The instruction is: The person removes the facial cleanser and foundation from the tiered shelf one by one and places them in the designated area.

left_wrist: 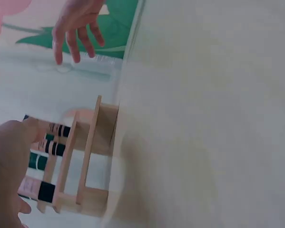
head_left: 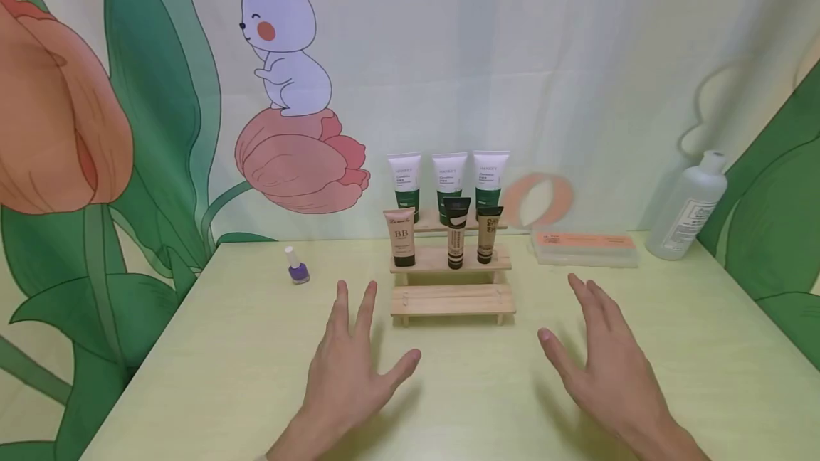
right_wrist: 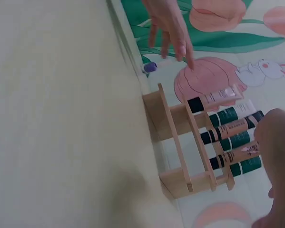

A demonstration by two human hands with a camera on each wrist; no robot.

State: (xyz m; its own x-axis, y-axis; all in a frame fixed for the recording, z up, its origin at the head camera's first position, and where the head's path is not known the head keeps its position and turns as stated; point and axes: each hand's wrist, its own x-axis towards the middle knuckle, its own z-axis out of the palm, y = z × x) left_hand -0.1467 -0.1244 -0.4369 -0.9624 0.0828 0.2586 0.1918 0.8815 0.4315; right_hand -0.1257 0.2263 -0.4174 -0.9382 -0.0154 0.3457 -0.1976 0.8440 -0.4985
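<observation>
Centre of frame: a three-tier wooden stand (head_left: pixel 452 299), six tubes standing on its upper two tiers. On the back tier we count three white-and-green tubes (head_left: pixel 450 175); on the middle tier, left to right, a pink BB cream tube (head_left: pixel 401 233), a beige tube with black ends (head_left: pixel 455 239) and a gold-brown tube with black ends (head_left: pixel 487 237).

Both hands are free. We see the left hand (head_left: pixel 349 375) lower centre-left, fingers extended and thumb apart; the right hand (head_left: pixel 608 372) lower right, much the same. Neither grips or touches anything; shadows beside them suggest both hover over the table (head_left: pixel 474 404).

Left of centre, beyond the left fingertips, a purple nail polish bottle (head_left: pixel 297 272) stands upright. At right, a flat translucent case (head_left: pixel 586 250) lies beside a white bottle (head_left: pixel 688 208).

Step in hand, as we judge it: a ready pause around the display, with nothing in the grasp. Any next move on a tube or the polish would call for reaching up the frame and a light pinch, since the tubes stand close together and could topple
</observation>
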